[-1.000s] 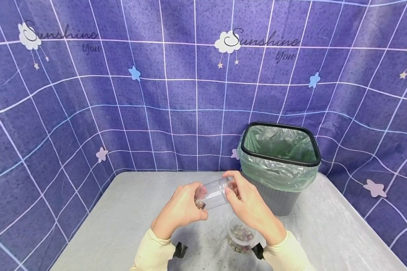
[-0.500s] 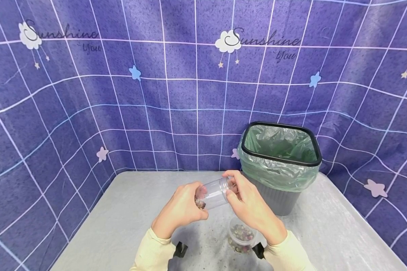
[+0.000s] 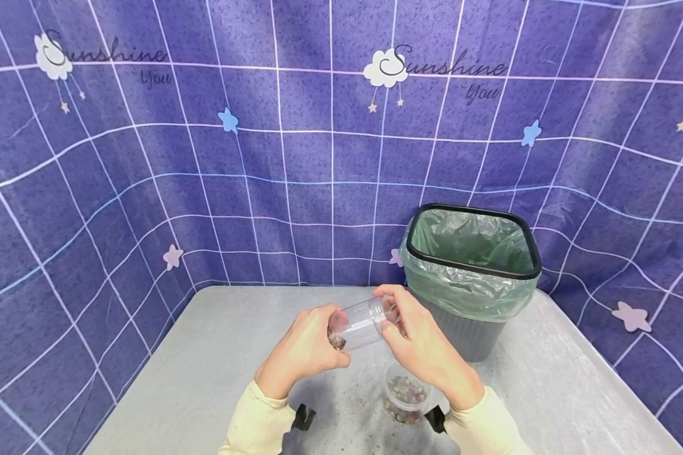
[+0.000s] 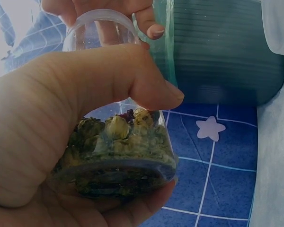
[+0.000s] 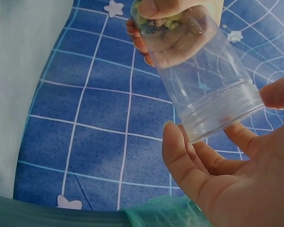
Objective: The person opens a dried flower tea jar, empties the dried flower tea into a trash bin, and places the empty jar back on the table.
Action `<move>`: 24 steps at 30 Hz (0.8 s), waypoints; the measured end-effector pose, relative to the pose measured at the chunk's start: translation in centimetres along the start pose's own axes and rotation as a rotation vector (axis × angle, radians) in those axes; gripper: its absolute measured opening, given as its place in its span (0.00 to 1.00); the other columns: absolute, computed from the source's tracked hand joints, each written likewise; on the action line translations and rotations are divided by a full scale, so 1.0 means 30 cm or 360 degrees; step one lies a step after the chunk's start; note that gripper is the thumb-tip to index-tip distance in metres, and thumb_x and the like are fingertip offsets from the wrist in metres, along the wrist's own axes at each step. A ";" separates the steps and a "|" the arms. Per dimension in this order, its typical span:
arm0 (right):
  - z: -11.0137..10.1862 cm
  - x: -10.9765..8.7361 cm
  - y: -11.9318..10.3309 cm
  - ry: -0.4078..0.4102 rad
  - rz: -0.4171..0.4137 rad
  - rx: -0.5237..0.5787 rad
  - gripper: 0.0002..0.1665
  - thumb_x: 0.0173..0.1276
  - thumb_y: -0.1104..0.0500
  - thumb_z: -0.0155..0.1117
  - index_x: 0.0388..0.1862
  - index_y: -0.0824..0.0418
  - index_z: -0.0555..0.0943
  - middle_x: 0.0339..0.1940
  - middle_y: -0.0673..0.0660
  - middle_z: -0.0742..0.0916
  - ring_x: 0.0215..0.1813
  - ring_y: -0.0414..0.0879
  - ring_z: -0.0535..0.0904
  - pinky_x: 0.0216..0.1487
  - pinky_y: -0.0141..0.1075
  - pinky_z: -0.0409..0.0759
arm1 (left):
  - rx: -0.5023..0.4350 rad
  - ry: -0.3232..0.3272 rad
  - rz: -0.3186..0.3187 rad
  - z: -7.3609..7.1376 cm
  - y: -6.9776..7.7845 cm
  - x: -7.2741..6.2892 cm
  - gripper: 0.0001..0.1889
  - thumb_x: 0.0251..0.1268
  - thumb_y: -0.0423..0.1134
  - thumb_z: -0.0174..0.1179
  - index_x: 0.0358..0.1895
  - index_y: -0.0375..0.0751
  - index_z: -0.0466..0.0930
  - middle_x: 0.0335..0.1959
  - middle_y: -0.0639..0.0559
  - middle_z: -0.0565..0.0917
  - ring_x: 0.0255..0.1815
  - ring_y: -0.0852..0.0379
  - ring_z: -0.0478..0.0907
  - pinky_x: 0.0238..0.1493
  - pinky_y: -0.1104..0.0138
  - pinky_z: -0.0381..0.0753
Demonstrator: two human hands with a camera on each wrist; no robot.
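Above the table a clear plastic jar [image 3: 360, 325] is held tilted between both hands. My left hand [image 3: 307, 344] grips its lower end, the thumb across the side and the fingers beneath. Dried flower buds [image 4: 120, 135] lie in that end, partly covered by the hand. At the raised end, my right hand [image 3: 418, 335] holds the clear ribbed rim piece [image 5: 222, 111] between thumb and fingers; whether this is a separate lid, I cannot tell. Below the right hand, a second clear jar [image 3: 406, 401] with similar dried pieces stands on the table.
A grey bin [image 3: 467, 328] with a green liner [image 3: 467, 297] and black rim [image 3: 472, 270] stands at the back right, beside my right hand. Small dark crumbs dot the grey table [image 3: 222, 354] near the second jar. A blue-purple patterned curtain [image 3: 301, 208] surrounds the table's back and sides.
The head view has shifted very slightly. Both hands keep the same hold on the tilted jar, and the second jar and the bin have not moved.
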State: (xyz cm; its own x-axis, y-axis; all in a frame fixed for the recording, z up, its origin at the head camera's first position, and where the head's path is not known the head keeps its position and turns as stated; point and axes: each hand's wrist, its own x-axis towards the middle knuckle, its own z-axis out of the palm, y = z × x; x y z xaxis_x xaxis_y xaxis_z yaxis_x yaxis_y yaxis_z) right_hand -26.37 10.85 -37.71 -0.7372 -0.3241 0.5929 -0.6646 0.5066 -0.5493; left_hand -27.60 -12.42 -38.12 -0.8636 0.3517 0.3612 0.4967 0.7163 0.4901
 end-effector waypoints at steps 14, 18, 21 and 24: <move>-0.011 0.002 0.011 -0.0044 -0.0084 0.0011 0.31 0.64 0.65 0.60 0.68 0.53 0.71 0.51 0.44 0.77 0.48 0.42 0.76 0.46 0.35 0.81 | -0.0020 -0.0012 -0.0002 -0.002 0.000 0.004 0.21 0.32 0.36 0.73 0.36 0.51 0.77 0.23 0.62 0.79 0.24 0.64 0.74 0.28 0.68 0.76; -0.015 0.000 0.010 -0.0059 -0.0081 0.0021 0.32 0.64 0.65 0.59 0.68 0.52 0.71 0.52 0.43 0.77 0.50 0.43 0.76 0.48 0.35 0.81 | -0.0023 -0.0018 -0.0010 -0.002 0.000 0.005 0.21 0.32 0.36 0.73 0.36 0.52 0.77 0.23 0.61 0.79 0.24 0.63 0.74 0.28 0.68 0.76; -0.019 -0.003 0.011 -0.0073 -0.0083 0.0013 0.32 0.64 0.65 0.59 0.68 0.49 0.70 0.52 0.42 0.77 0.50 0.41 0.75 0.50 0.35 0.80 | -0.0015 -0.0021 -0.0015 -0.001 -0.002 0.004 0.22 0.32 0.36 0.74 0.36 0.52 0.77 0.23 0.62 0.79 0.24 0.63 0.74 0.27 0.68 0.76; -0.022 -0.004 0.012 -0.0086 -0.0095 0.0012 0.33 0.63 0.65 0.59 0.68 0.49 0.70 0.52 0.41 0.77 0.49 0.40 0.75 0.50 0.38 0.80 | -0.0008 -0.0021 -0.0013 0.000 -0.003 0.004 0.22 0.31 0.37 0.75 0.36 0.52 0.77 0.23 0.62 0.79 0.24 0.63 0.74 0.27 0.67 0.76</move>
State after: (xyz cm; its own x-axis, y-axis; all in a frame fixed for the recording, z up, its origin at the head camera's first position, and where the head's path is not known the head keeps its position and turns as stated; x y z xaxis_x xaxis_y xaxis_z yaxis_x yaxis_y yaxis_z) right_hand -26.42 11.59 -37.59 -0.7016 -0.3962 0.5922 -0.7083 0.4791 -0.5185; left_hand -27.74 -12.43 -38.11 -0.8686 0.3537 0.3470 0.4901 0.7160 0.4971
